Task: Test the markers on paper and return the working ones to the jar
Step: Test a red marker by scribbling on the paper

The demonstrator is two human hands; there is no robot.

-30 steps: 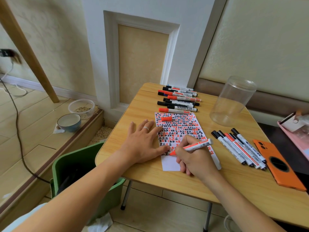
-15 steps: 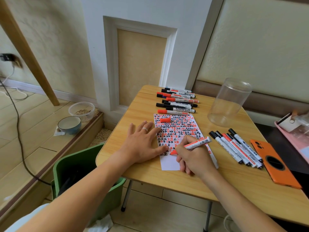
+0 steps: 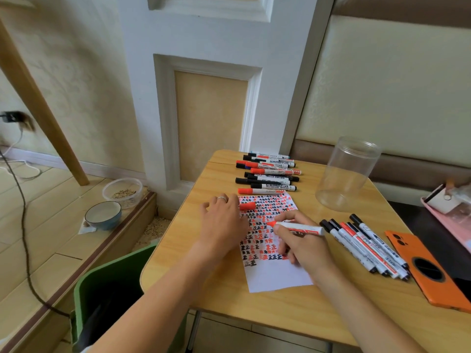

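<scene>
"WHITEBOARD MARKER" label (image 3: 274, 187), right hand (image 3: 303, 240) gripping red marker (image 3: 297, 227)

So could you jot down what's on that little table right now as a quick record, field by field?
right hand: holds an uncapped red marker, tip over the paper
left hand: reaches to the loose red cap
paper: mostly filled with red and black marks, lowest strip blank
jar: clear, no markers inside
far markers: row beyond the paper
near markers: group right of the paper
phone: orange, at the right edge
</scene>
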